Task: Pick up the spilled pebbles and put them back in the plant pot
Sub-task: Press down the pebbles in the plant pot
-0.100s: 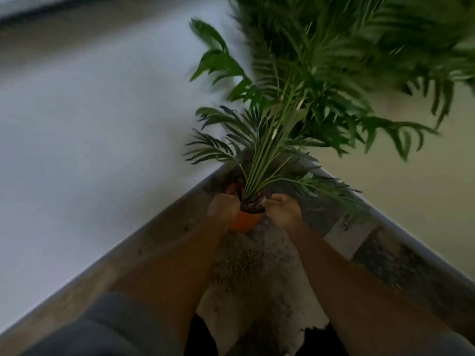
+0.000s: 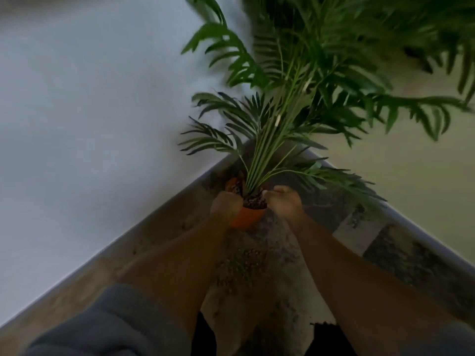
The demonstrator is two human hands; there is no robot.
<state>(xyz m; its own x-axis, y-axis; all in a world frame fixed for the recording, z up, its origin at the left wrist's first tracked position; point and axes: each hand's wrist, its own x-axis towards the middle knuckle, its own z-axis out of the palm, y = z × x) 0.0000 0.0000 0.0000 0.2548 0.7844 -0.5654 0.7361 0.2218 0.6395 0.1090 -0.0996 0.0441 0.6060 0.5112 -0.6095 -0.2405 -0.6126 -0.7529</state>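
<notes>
An orange plant pot with a green palm stands in the corner of the floor, its top filled with dark pebbles. My left hand lies over the pot's left rim with fingers curled round it. My right hand hovers at the right rim with fingers curled inward; what it holds is hidden. Spilled pebbles lie scattered on the patterned rug between my forearms, just in front of the pot.
Two walls meet behind the pot, a white wall on the left and a beige wall on the right, each with a grey baseboard. Palm fronds spread overhead and to the right. Wooden floor shows left of the rug.
My right hand has lifted slightly beside the pot's rim. My left hand and the pot stay where they were.
</notes>
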